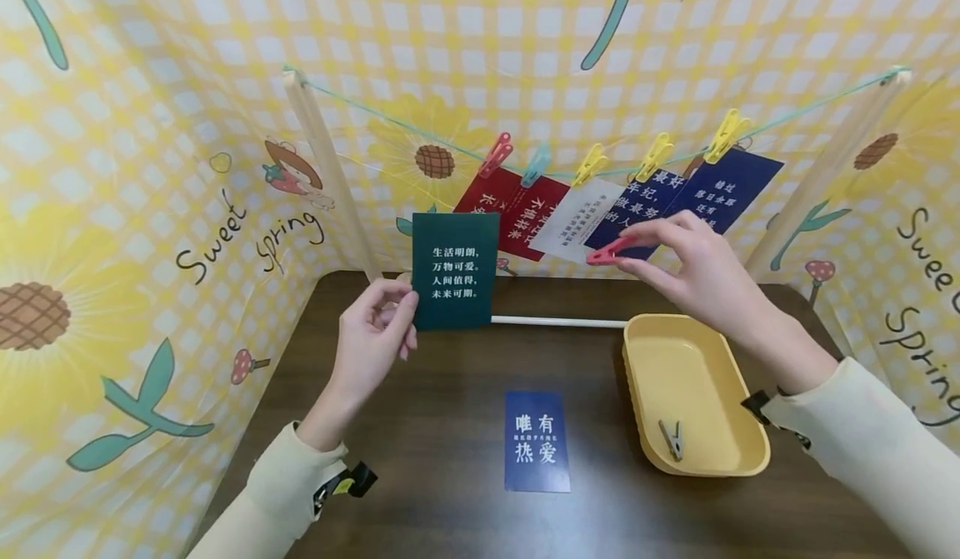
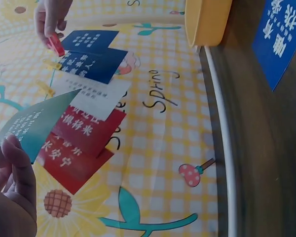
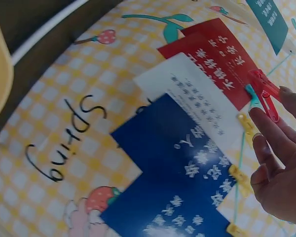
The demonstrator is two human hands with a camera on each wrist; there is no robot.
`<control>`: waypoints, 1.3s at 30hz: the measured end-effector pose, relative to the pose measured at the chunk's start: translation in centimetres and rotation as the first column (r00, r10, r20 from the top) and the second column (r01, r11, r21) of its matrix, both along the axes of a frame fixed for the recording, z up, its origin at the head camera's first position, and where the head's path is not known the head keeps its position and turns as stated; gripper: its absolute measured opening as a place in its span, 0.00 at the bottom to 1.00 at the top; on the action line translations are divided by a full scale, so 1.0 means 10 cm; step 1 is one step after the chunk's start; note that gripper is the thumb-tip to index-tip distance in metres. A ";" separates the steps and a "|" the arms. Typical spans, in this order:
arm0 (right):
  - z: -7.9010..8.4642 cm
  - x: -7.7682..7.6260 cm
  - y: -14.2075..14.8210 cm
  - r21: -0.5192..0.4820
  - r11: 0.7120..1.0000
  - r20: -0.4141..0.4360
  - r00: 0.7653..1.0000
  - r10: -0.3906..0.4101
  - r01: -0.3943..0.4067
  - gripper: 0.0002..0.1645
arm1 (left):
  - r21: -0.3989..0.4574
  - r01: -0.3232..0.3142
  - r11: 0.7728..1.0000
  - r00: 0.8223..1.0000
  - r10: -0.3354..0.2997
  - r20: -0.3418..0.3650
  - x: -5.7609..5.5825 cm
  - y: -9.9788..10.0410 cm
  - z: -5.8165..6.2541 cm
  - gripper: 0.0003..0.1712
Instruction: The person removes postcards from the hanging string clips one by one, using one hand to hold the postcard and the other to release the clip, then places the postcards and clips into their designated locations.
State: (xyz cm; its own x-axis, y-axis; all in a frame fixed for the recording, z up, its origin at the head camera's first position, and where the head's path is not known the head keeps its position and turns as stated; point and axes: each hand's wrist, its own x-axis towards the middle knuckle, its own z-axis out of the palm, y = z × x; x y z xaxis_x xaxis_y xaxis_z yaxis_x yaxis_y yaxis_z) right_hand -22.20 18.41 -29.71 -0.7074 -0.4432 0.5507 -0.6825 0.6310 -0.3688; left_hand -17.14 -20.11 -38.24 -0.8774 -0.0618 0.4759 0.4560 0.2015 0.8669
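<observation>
My left hand (image 1: 375, 326) pinches a dark green card (image 1: 455, 272) with white lettering by its lower left edge, holding it upright. Between thumb and fingers of my right hand (image 1: 693, 267) is a red clothespin (image 1: 607, 252), in front of the hung cards. On a thin green string (image 1: 390, 117) hang two red cards (image 1: 536, 216), a white card (image 1: 573, 219) and two blue cards (image 1: 731, 188). A red clip (image 1: 496, 155), a light blue clip (image 1: 536, 166) and yellow clips (image 1: 655, 157) fasten them. In the right wrist view the clothespin (image 3: 263, 94) shows clearly.
A blue card (image 1: 537, 442) lies on the dark table (image 1: 420, 459). To its right stands a yellow basket (image 1: 697, 392) with a grey clothespin (image 1: 672, 440) inside. Wooden posts (image 1: 330, 176) hold the string, and a white rod (image 1: 558, 321) runs along the table behind.
</observation>
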 end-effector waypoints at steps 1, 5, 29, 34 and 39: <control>-0.04 0.02 0.02 0.001 1.000 0.009 1.000 -0.007 0.007 0.20 | 0.005 0.008 1.000 1.000 -0.008 0.005 0.01 0.01 -0.02 0.05; -0.17 0.11 0.07 0.008 1.000 0.051 0.998 -0.023 0.023 0.19 | 0.028 0.030 0.999 0.999 -0.031 0.043 0.06 0.08 -0.11 0.04; -1.05 0.37 0.47 0.061 0.995 0.162 0.982 -0.093 0.084 0.19 | 0.186 0.188 0.964 0.944 -0.230 0.235 0.29 0.39 -0.58 0.07; -1.21 0.39 0.53 0.065 0.996 0.137 0.988 -0.072 0.064 0.20 | 0.199 0.206 0.958 0.930 -0.255 0.265 0.31 0.44 -0.67 0.09; -1.31 0.42 0.60 0.086 0.993 0.148 0.985 -0.090 0.078 0.22 | 0.213 0.220 0.952 0.918 -0.276 0.285 0.32 0.47 -0.72 0.10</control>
